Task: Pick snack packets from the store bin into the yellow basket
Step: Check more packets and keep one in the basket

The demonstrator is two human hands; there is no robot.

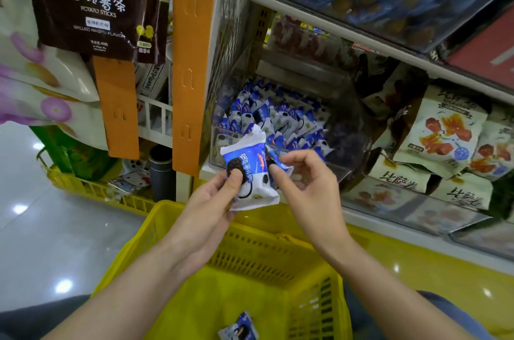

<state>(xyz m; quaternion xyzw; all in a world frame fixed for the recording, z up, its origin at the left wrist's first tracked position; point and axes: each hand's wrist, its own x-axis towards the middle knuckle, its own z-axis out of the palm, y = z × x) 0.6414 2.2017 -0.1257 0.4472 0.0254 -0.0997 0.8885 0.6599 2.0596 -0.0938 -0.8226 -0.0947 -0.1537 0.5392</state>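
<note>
Store shelves (306, 8) crammed with snacks. Below, a yellow basket (172, 217); on the shelf, a clear bin (217, 142) heaped with blue-white packets (278, 114). Left hand (205, 206): thumb and fingers pinching a packet (250, 170) above the basket. Right hand (311, 189): curled fingers pinching a second packet (278, 158) beside it. Third packet (239, 330) lying on basket floor.

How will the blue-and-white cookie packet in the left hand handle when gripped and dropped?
Probably light: the left hand holds the cookie packet in a plain thumb pinch. The film looks glossy, so it is likely a bit slippery, and its crimped ends appear floppy. The contents may be brittle, so squeeze gently. The right hand pinches a second packet as easily.
</note>
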